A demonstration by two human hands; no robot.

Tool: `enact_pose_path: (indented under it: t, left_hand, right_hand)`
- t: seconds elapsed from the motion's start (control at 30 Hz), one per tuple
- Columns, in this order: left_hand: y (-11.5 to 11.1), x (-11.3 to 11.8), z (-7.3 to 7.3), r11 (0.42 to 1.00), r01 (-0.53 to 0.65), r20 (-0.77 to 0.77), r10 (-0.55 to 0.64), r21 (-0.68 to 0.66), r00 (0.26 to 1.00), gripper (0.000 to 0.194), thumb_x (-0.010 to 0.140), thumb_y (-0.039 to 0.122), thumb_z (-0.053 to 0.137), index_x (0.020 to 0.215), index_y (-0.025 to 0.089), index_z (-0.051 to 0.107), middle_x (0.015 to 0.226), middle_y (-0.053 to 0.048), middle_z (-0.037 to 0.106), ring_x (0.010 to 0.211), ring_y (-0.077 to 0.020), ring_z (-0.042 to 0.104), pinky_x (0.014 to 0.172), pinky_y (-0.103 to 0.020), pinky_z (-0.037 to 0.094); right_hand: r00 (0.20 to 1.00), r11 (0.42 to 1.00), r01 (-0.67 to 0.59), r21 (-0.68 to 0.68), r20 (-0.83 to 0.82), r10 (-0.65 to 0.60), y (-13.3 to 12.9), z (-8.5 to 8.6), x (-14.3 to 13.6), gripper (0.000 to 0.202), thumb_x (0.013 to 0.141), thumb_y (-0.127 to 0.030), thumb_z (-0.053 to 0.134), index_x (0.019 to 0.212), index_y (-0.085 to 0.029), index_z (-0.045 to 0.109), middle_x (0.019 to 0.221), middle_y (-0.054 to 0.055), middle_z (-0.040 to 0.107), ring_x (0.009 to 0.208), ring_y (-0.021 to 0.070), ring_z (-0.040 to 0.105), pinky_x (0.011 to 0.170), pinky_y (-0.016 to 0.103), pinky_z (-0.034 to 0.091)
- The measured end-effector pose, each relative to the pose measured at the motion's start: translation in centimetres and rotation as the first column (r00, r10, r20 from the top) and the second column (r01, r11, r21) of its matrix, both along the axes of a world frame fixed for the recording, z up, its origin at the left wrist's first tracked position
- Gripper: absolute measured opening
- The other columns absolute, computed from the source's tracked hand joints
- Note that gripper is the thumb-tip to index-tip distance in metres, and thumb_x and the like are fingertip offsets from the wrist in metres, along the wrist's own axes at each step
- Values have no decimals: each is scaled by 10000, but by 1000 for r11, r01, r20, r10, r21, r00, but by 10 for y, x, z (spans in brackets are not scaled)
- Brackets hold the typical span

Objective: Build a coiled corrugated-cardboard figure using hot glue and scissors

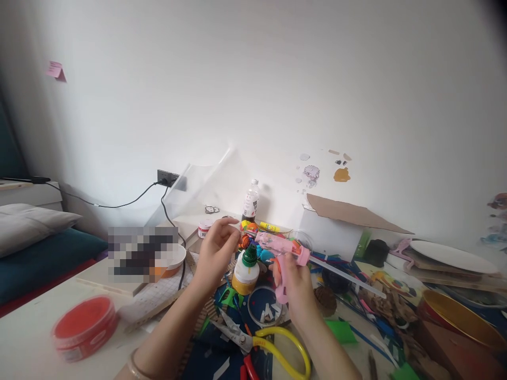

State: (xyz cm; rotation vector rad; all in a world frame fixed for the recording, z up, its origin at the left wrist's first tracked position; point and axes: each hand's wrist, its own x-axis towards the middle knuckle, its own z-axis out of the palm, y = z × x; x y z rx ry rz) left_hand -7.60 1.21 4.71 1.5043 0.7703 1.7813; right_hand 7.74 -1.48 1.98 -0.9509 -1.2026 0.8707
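The person's right hand (295, 277) is wrapped around the handle of a pink glue gun (277, 244), which is held up over the middle of the cluttered worktop (29, 345), its nozzle towards the left hand and a long pale glue stick (348, 277) sticking out of its back end. The left hand (222, 240) is raised beside the nozzle, thumb and fingertips drawn close together in a narrow pinch; whether anything is between them, or whether they touch the nozzle, cannot be told. A thin bracelet (137, 368) circles the left wrist. Below and between the hands, a white bottle (244, 274) with a green cap stands upright, yellow showing in its lower part. Nearer the person lie scissors (246, 343) with yellow and red handles, blades spread, and just beyond them a clear round container (249, 309) with white scraps (271, 312) inside. A red tub (85, 330) sits by the worktop's left edge. Along the back edge, near the wall (253, 95), a drink bottle (251, 201) stands upright, with a white box (332, 232) to its right under a brown cardboard piece (352, 211). Towards the right edge are a white plate (453, 257) and a gold-lined tin (461, 316).
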Motion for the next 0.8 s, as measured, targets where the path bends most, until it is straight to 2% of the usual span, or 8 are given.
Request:
enact_pose_path:
  t: [0.1,0.2,0.27,0.47,0.6,0.8]
  left_hand:
    - [0,0,-1,1000,11,0,-11,8,1000,151,822,255,520,964,204,512,645,43,523,577,-105,482,542,-211,391]
    - [0,-1,-1,1000,7,1,-7,6,1000,147,830,243,515,971,201,510,644,44,518,575,-99,470,539,-205,387]
    - [1,-1,-1,1000,-1,1,1,2,1000,143,833,237,511,972,202,508,644,46,516,571,-97,464,537,-204,385]
    - [1,-1,-2,1000,9,-2,-9,16,1000,136,841,230,508,975,205,506,653,43,521,593,-100,478,543,-204,387]
    - [1,-1,-2,1000,7,-3,-7,27,1000,138,842,226,512,978,207,508,655,44,524,594,-99,474,543,-203,388]
    - [1,-1,-2,999,0,0,0,34,1000,137,841,223,512,976,199,508,648,43,524,586,-99,467,540,-207,385]
  right_hand:
    - [1000,1000,-26,14,-14,26,-3,1,1,593,754,-674,453,394,-203,427,403,-19,419,402,104,363,438,248,318]
    - [996,996,-80,30,-32,81,-5,2,3,535,806,-605,447,521,-177,593,562,30,575,517,136,470,545,258,392]
    - [995,996,-85,34,-53,87,-6,2,4,502,814,-581,457,586,-173,638,628,42,611,580,153,503,594,262,409]
    - [1000,1000,-4,-29,-17,3,-2,1,3,591,773,-644,440,422,-176,528,435,5,484,423,110,395,445,244,313]
    - [1000,1000,-6,-9,-6,6,-1,-1,2,595,761,-654,441,392,-187,454,422,-6,443,416,101,375,443,243,302]
    - [1000,1000,-21,5,20,21,1,-3,2,585,773,-645,428,398,-196,425,419,-10,420,417,104,375,431,247,284]
